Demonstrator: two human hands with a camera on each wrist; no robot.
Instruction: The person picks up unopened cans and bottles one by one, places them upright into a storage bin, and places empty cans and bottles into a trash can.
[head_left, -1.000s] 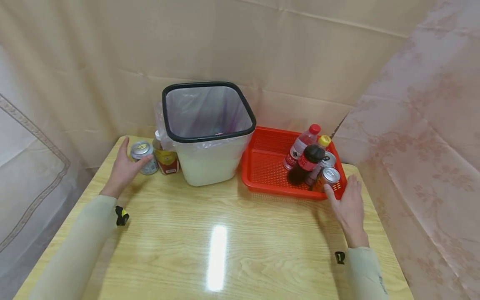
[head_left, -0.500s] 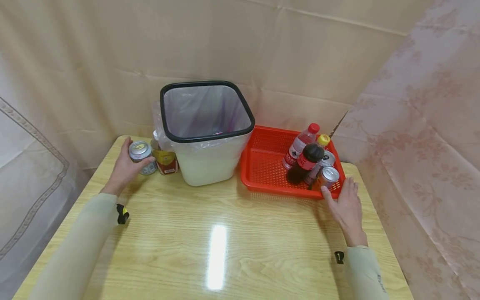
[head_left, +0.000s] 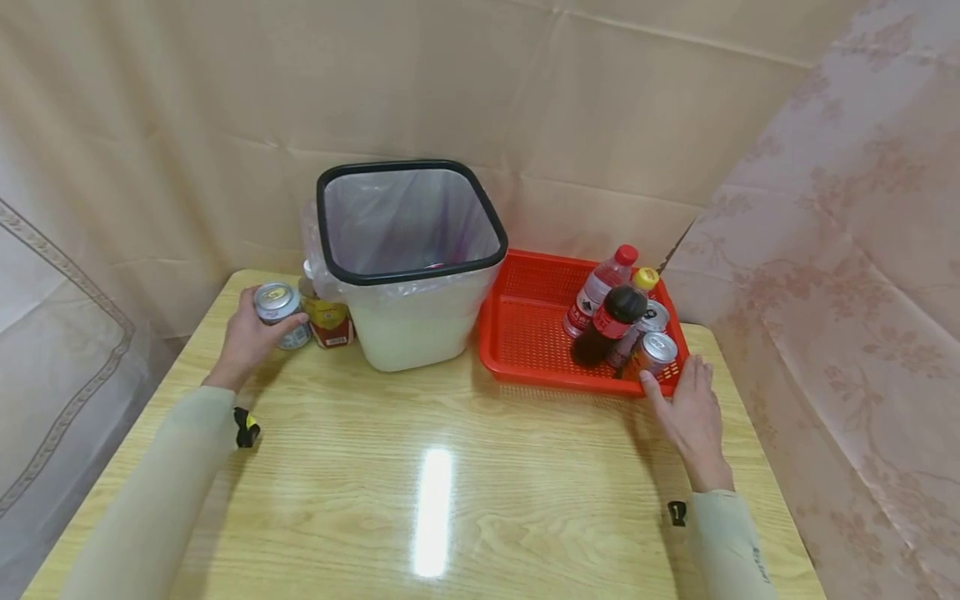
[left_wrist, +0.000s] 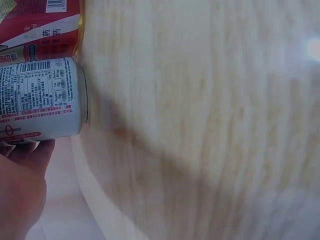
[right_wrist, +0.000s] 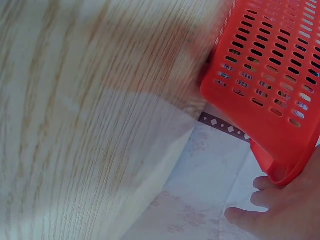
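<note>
In the head view my left hand (head_left: pixel 246 346) grips a silver-and-white drink can (head_left: pixel 279 310) standing at the table's back left. The thumb crosses the can's front and the fingers curl behind it. A yellow-and-red package (head_left: pixel 330 321) with a white cap stands close beside the can. My right hand (head_left: pixel 693 421) touches the near right corner of the red plastic basket (head_left: pixel 555 382), its fingers fairly straight along the outside. Inside the basket, nearest that hand, is an orange can (head_left: pixel 649 360) with a silver top. The left wrist view shows the can's printed side (left_wrist: pixel 35 92).
A white bin (head_left: pixel 408 329) with a black rim and plastic liner stands between package and basket. The basket also holds a dark cola bottle (head_left: pixel 611 329), a red-capped bottle (head_left: pixel 597 292), a yellow-capped bottle (head_left: pixel 646 281) and another can (head_left: pixel 655 316). Curtains hang behind the table.
My left hand has closed around the can, which it stood open beside before. My right hand has settled against the basket's corner. The view has shifted slightly.
</note>
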